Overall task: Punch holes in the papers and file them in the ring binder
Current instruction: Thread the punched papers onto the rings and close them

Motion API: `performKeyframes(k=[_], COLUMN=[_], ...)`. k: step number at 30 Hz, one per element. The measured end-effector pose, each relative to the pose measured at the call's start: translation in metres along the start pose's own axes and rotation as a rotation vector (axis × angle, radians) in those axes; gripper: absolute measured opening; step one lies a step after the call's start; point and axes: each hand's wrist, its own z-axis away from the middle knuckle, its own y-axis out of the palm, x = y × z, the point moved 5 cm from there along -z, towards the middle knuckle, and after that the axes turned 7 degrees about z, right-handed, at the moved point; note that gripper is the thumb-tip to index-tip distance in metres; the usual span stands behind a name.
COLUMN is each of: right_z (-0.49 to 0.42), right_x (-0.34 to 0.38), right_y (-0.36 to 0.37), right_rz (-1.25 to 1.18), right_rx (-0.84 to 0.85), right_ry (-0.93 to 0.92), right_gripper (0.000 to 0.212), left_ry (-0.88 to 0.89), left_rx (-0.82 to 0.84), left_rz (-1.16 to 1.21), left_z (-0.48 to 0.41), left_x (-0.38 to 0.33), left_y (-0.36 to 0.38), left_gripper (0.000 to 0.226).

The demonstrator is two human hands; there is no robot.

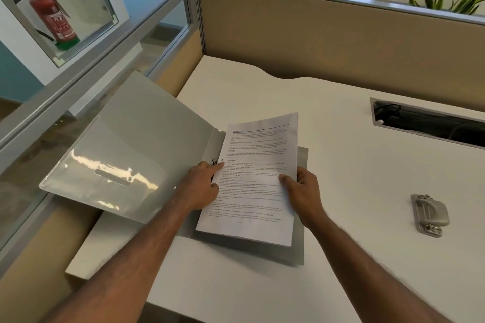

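Observation:
A grey ring binder [126, 155] lies open at the desk's left edge, its front cover hanging out past the desk. A stack of printed papers [252, 178] rests over the binder's right half. My left hand [202, 186] holds the stack's left edge, index finger pointing at the dark ring [214, 161] by a punched hole. My right hand [301, 191] grips the stack's right edge, thumb on top. The grey metal hole punch [429, 214] sits on the desk, well to the right of both hands.
The white desk [354, 257] has a cable slot [430, 123] at the back right. Beige partition walls [328, 42] close the back and left. A glass panel and a red fire extinguisher [52, 18] lie beyond the left partition.

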Motion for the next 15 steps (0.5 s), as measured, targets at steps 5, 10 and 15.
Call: performKeyframes(k=[5, 10, 15], right_z=[0.001, 0.003, 0.005], right_x=[0.005, 0.003, -0.003], right_y=[0.002, -0.001, -0.001], right_rz=[0.007, 0.000, -0.009], right_rx=[0.004, -0.011, -0.009], right_ry=[-0.015, 0.007, 0.028], right_gripper=[0.017, 0.014, 0.012], left_ry=[-0.017, -0.007, 0.018], left_rx=[0.025, 0.036, 0.017], left_rz=[-0.028, -0.014, 0.016], left_z=[-0.007, -0.011, -0.013], left_x=[0.000, 0.001, 0.002], left_y=[0.004, 0.006, 0.002], left_gripper=[0.064, 0.064, 0.060])
